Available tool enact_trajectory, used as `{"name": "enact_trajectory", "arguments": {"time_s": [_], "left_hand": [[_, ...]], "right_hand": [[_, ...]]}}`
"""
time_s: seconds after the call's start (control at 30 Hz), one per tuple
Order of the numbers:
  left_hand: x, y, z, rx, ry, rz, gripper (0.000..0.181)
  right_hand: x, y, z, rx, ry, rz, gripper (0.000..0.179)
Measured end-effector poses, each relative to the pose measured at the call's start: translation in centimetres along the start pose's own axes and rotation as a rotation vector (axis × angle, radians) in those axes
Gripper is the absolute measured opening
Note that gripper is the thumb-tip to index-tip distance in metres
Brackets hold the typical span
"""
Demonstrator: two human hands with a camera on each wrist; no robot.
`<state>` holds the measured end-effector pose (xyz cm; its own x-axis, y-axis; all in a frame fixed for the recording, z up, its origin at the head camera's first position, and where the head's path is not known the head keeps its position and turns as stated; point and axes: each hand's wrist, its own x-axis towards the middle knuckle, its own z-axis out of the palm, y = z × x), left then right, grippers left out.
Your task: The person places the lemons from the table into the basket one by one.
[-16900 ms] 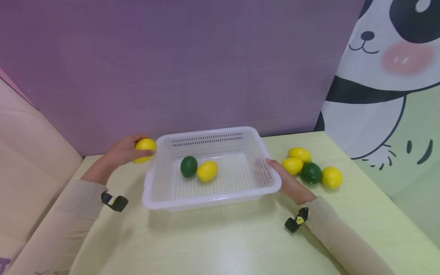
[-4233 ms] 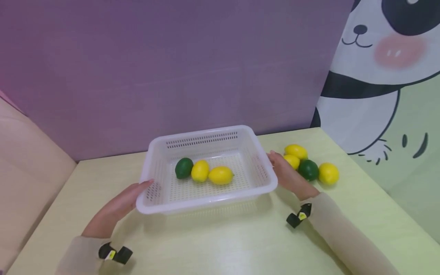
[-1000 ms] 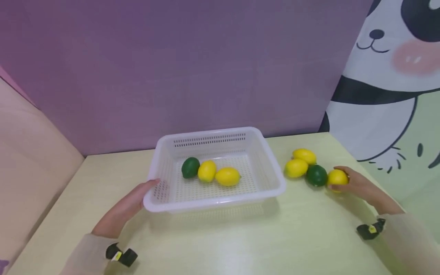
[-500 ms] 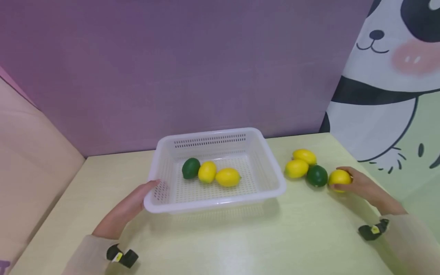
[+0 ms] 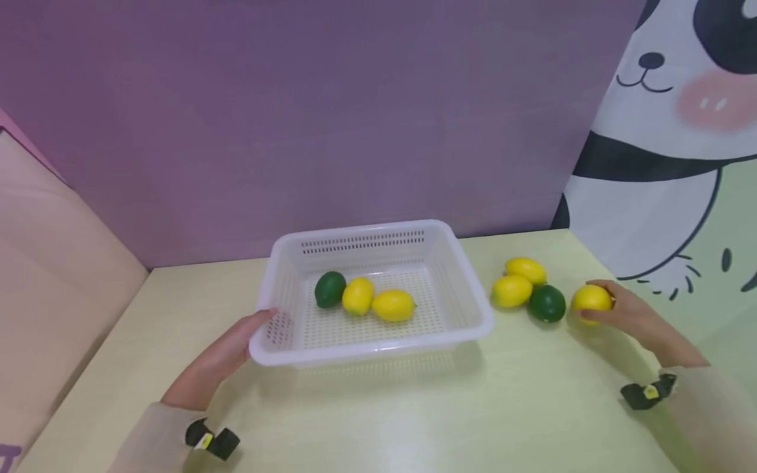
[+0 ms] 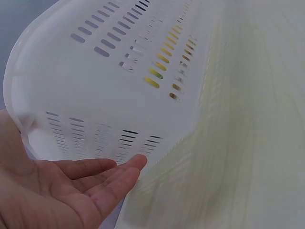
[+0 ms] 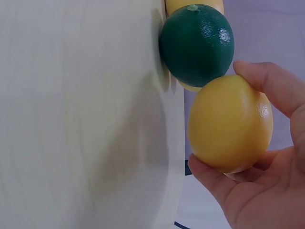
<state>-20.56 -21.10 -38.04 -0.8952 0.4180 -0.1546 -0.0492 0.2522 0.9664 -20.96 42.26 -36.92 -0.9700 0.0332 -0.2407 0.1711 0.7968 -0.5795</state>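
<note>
A white perforated plastic basket (image 5: 372, 349) stands on the table, holding a dark green lime (image 5: 330, 290) and two yellow lemons (image 5: 357, 297). My left hand (image 5: 233, 348) holds its left end, thumb over the rim; the left wrist view shows the other fingers (image 6: 109, 183) along the outer wall. Over at the right, my right hand (image 5: 641, 322) grips a lemon (image 5: 593, 299) between thumb and fingers. That lemon (image 7: 231, 124) hangs above the tabletop in the right wrist view. Beside it lies another green lime (image 5: 547, 303), next to two more lemons (image 5: 511, 291).
The pale wooden table (image 5: 378, 410) reaches back to a purple curtain (image 5: 355, 131). A panda-print wall (image 5: 668, 203) borders its right side, and a beige panel (image 5: 53, 276) its left. Both wrists wear small black cameras (image 5: 221, 444).
Since a second ago, my right hand has lifted the lemon slightly and drawn it right, away from the lime. Earlier, another lemon went into the basket. The left hand stays on the basket.
</note>
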Motion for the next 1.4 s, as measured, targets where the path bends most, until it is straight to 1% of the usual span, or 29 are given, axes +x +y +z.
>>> {"name": "enact_trajectory", "arguments": {"time_s": [0.03,0.13,0.33,0.57,0.7,0.97,1.3,1.4], "left_hand": [[0.0,0.0,0.0,0.001,-0.001,0.003,0.061],[0.0,0.0,0.0,0.004,-0.004,0.011,0.061],[-0.1,0.1,0.0,-0.005,0.003,0.01,0.062],[-0.1,0.0,0.0,-0.012,0.003,0.021,0.062],[-0.1,-0.1,0.0,-0.019,0.001,0.022,0.063],[-0.2,-0.2,0.1,-0.015,0.002,0.021,0.062],[0.0,-0.1,0.1,-0.034,0.012,-0.008,0.064],[-0.1,-0.1,0.1,-0.031,0.015,-0.005,0.064]], "right_hand": [[0.0,0.0,-0.1,0.006,0.004,-0.012,0.095],[0.1,-0.3,-0.3,0.008,0.012,-0.013,0.095],[0.4,-1.0,-0.7,0.02,0.014,0.002,0.102],[0.5,-2.5,-1.1,0.04,0.019,-0.006,0.105],[0.5,-3.2,-1.1,0.055,0.021,-0.023,0.102],[0.5,-4.3,-0.8,0.09,0.017,-0.026,0.1],[0.7,-5.6,0.0,0.116,0.002,-0.093,0.093],[0.7,-6.2,0.1,0.126,-0.008,-0.105,0.093]]}}
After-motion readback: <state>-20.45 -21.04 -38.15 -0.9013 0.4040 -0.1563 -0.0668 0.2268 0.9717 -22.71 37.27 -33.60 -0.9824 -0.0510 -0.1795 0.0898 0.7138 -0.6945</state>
